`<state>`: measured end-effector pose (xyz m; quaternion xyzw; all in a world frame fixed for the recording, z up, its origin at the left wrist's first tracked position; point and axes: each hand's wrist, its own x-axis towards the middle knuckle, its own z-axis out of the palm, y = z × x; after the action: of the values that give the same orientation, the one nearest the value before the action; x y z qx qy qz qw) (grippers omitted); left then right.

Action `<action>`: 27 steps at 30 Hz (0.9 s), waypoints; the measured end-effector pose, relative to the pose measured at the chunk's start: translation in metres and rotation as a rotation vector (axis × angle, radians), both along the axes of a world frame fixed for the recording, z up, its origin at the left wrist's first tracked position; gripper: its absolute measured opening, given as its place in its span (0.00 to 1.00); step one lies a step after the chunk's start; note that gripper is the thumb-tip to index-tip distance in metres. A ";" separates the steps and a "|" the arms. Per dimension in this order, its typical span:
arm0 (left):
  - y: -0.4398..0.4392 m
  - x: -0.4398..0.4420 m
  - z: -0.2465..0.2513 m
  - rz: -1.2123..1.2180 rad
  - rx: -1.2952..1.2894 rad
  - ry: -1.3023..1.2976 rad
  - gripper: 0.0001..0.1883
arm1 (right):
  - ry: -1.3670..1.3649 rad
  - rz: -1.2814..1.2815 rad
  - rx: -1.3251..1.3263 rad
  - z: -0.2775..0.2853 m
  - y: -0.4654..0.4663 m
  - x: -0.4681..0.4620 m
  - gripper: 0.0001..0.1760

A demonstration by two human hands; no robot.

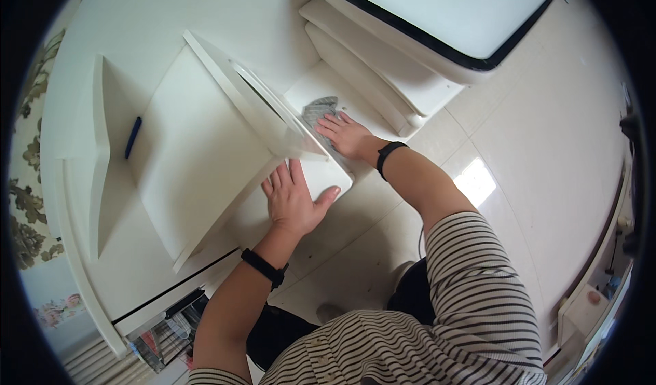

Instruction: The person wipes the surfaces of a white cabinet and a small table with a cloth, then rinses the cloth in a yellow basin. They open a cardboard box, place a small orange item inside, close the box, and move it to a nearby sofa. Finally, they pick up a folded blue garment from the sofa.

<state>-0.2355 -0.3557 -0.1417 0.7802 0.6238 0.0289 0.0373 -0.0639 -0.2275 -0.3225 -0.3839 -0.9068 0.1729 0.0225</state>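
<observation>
My right hand (344,133) lies palm down with its fingers spread on a grey cloth (320,109), pressing it to a low white surface (312,81) between two white furniture parts. My left hand (294,200) rests on a rounded white ledge (328,179), thumb apart, its fingertips partly under the edge of a white shelf board (189,144). A clear panel (287,123) stands slanted between the shelf and the cloth. Most of the cloth's lower part is hidden by my right hand and the panel's edge.
A white unit with a black-rimmed top (435,11) stands at the upper right. A blue pen-like object (133,138) lies on the shelving at the left. Below, an open drawer or compartment (164,334) holds several items. Glossy floor tiles (492,129) extend to the right.
</observation>
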 end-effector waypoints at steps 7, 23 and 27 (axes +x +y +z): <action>0.001 0.002 0.003 0.071 -0.102 0.053 0.47 | -0.335 0.110 0.427 0.015 0.087 -0.061 0.32; 0.000 0.001 0.010 0.109 -0.149 -0.114 0.48 | -0.493 -0.424 0.170 0.007 0.051 -0.024 0.29; -0.001 0.000 0.006 0.079 -0.066 -0.157 0.50 | -0.402 -0.355 0.073 0.011 -0.024 0.029 0.26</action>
<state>-0.2358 -0.3572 -0.1362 0.7487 0.6497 0.0707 0.1108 -0.0345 -0.2519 -0.3111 -0.5625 -0.8171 0.0539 -0.1141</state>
